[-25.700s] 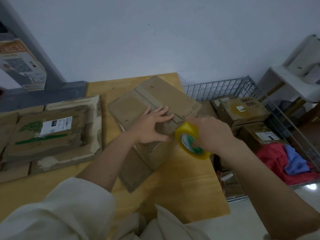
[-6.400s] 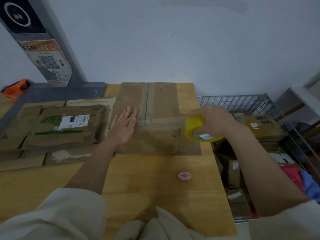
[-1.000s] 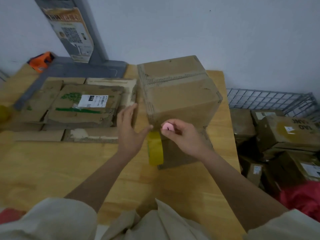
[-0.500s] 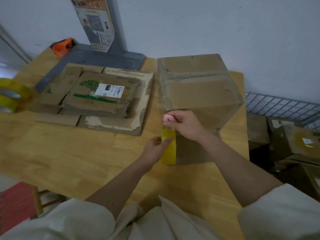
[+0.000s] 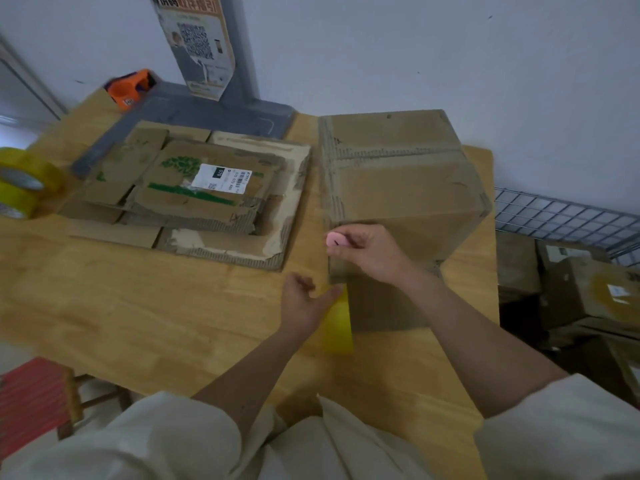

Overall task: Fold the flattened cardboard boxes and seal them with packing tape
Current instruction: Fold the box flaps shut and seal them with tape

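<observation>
Bench [image 5: 145, 306]: wood, bare stretch in front of the folded box, right edge just past the box. Folded box [image 5: 398, 188] stands at the bench's far right, long axis left-right, taped seam crossing its top, one loose flap lying flat toward the person. Flattened boxes [image 5: 194, 192] stacked left of the box, label up. Wire basket [image 5: 561, 216] right of the box, cut off by the frame. Spare tape rolls [image 5: 20, 183] far left of the box, partly cropped. Tape roll [image 5: 337, 320] on edge at the box's near-left corner, left hand [image 5: 301, 303] fingers curled round it. Right hand [image 5: 370, 252] pinches a small pink cutter [image 5: 335, 240] against the box's near face; blade too small to make out.
</observation>
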